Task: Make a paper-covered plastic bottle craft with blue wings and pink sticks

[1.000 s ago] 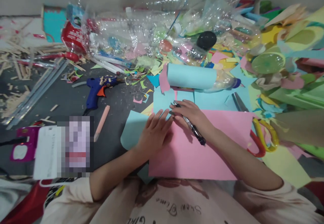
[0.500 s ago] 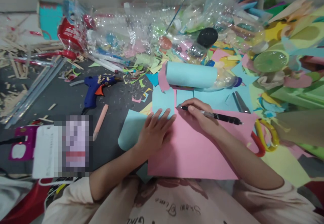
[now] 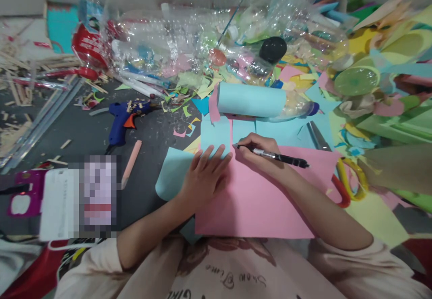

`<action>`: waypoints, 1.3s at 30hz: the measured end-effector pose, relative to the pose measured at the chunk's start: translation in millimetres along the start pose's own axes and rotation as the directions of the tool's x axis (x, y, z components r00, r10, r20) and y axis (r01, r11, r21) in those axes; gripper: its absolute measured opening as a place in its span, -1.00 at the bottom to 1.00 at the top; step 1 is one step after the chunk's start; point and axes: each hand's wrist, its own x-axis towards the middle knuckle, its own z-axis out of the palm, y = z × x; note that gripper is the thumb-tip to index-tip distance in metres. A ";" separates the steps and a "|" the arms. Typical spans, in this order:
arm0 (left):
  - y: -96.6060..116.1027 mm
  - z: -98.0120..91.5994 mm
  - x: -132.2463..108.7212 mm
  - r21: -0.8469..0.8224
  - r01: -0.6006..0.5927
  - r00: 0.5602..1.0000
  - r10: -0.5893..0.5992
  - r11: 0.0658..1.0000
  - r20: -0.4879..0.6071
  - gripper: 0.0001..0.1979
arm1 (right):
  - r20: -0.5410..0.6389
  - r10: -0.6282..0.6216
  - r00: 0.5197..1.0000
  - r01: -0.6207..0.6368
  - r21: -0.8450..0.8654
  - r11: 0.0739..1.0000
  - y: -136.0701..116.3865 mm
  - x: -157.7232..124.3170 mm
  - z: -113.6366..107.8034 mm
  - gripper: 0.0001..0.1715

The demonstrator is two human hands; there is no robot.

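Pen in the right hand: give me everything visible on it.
The pen is slim and straight, with a dark front, a pale, clear-looking middle and a glossy black rear section; it looks like plastic. The grip of the right hand is closed around its front part, thumb and fingers pinching it. It slants above the pink sheet, tip to the left, rear end sticking out to the right. The tip is at the sheet's upper part; whether it touches the paper can't be told.

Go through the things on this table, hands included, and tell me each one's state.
Left hand: open, palm down
Right hand: closed in a writing grip
Pen: gripped, slanted
Pink sheet: lying flat
Wrapped bottle: on its side, capped
Glue gun: on its side
Scissors: partly covered; open or shut unclear
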 end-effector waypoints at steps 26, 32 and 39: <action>1.0 -1.0 0.1 -0.005 0.017 0.999 -0.017 1.000 0.032 -0.49 | -0.023 -0.019 1.000 0.020 0.013 1.000 0.1 0.5 0.3 -0.89; 0.4 -1.3 0.7 0.005 0.004 1.000 -0.004 1.000 0.017 -0.50 | -0.041 -0.040 0.998 0.041 0.016 0.999 1.5 1.4 1.7 -0.89; 0.1 -0.1 0.0 -0.006 0.015 0.998 -0.014 1.000 0.060 -0.48 | -0.061 -0.111 0.992 0.113 0.021 0.993 9.1 -0.4 -2.0 -0.92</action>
